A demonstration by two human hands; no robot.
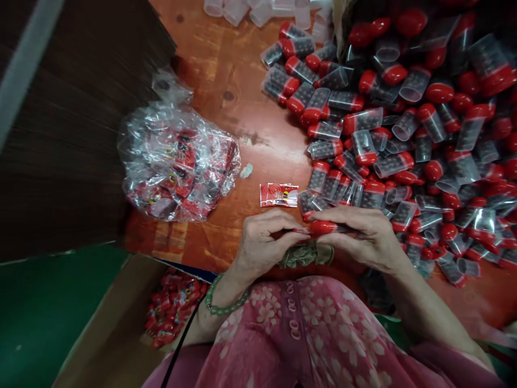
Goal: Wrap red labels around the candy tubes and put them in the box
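Observation:
My left hand (264, 237) and my right hand (365, 234) meet at the table's near edge, both pinching one small red-capped clear vial (323, 227) that lies sideways between the fingertips. A green bead bracelet circles my left wrist. Just beyond the hands a flat red-and-white printed label (278, 194) lies on the orange wooden table (242, 97). To the right spreads a big heap of red-capped vials (404, 140) filled with dark beads.
A crumpled clear plastic bag of red labels (177, 161) sits at the left of the table. A cardboard box (121, 323) below the table holds several red packed pieces (169, 310). Empty clear caps (258, 11) lie at the far edge. A dark panel (60, 134) stands left.

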